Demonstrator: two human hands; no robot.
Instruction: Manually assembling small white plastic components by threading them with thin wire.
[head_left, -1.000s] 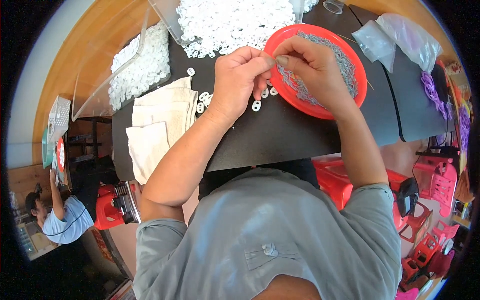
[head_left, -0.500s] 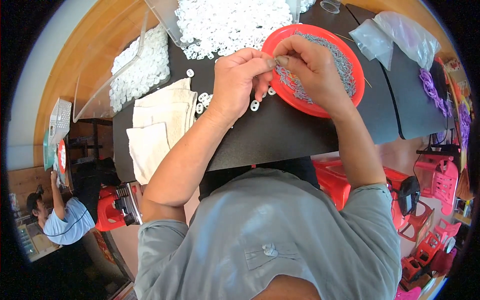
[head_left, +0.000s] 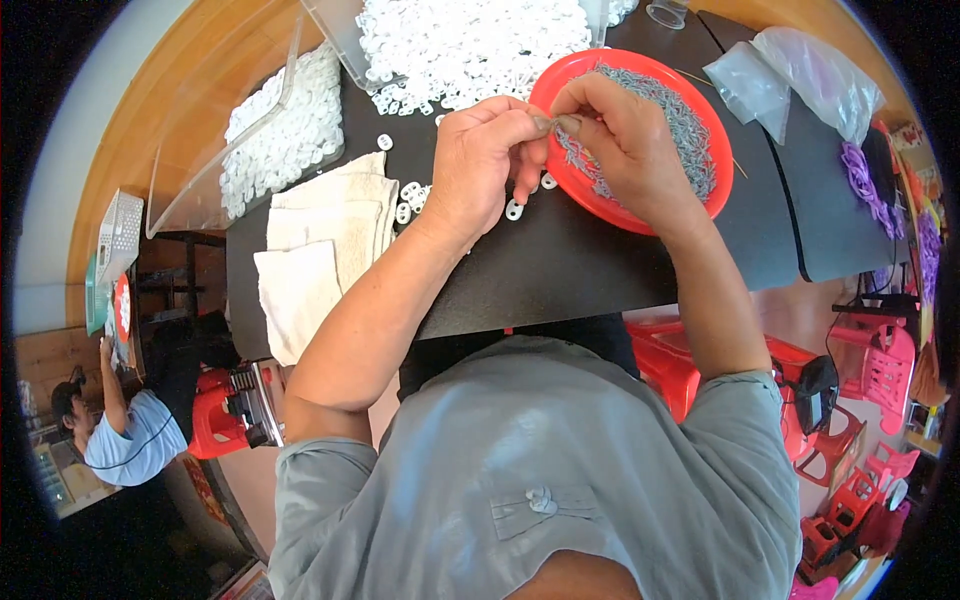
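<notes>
My left hand (head_left: 488, 160) and my right hand (head_left: 625, 140) meet fingertip to fingertip over the left rim of a red bowl (head_left: 722, 190). Both are pinched closed. Whatever lies between the fingertips is too small and covered to name. Small grey slender pieces (head_left: 690, 140) fill the bowl. Below and beside my left hand, a few white oval two-holed pieces (head_left: 514, 210) lie on the dark table (head_left: 560, 270). More of them (head_left: 411, 200) sit by my left wrist. A heap of the same white pieces (head_left: 470, 50) spreads in front of me, partly in a clear bin.
Folded cream cloths (head_left: 297, 300) lie at the table's left edge. Behind them stands a clear bin of white pieces (head_left: 285, 130). Plastic bags (head_left: 815, 80) and purple cord (head_left: 868, 190) are at the right. Red stools (head_left: 665, 360) stand below. Another person (head_left: 135, 440) works at far left.
My hands stay pinched together over the bowl rim, with only a slight shift of the fingertips. The whole view has moved a little; the table things stay in place.
</notes>
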